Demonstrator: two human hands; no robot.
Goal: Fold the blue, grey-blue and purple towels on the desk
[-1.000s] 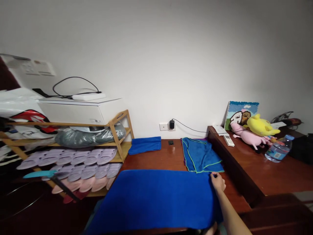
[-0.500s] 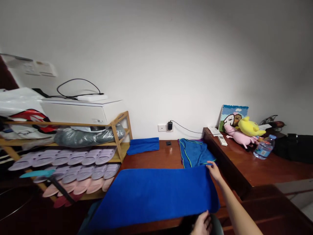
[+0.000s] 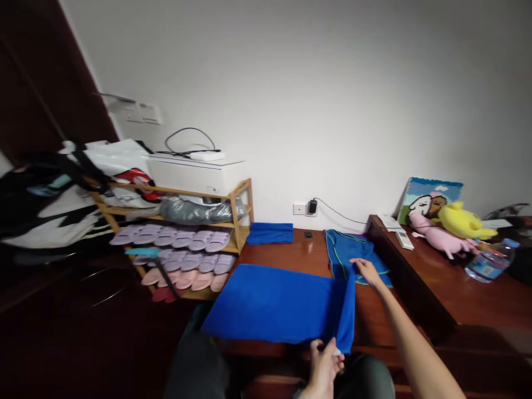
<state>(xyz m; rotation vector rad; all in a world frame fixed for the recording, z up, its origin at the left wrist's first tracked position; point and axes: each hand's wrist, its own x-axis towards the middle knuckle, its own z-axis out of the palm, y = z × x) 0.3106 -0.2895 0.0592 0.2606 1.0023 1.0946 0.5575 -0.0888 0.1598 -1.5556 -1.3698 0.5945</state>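
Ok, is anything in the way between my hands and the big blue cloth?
Nothing visible: your right hand holds the big blue cloth at its far right corner, and your left hand has its near right corner.

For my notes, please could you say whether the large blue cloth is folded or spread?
Mostly spread: the large blue cloth lies flat except its right end, raised by the left hand and right hand. Layers: cannot tell.

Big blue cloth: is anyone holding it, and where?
The big blue cloth is held by its right end: left hand at the near edge, right hand at the far.
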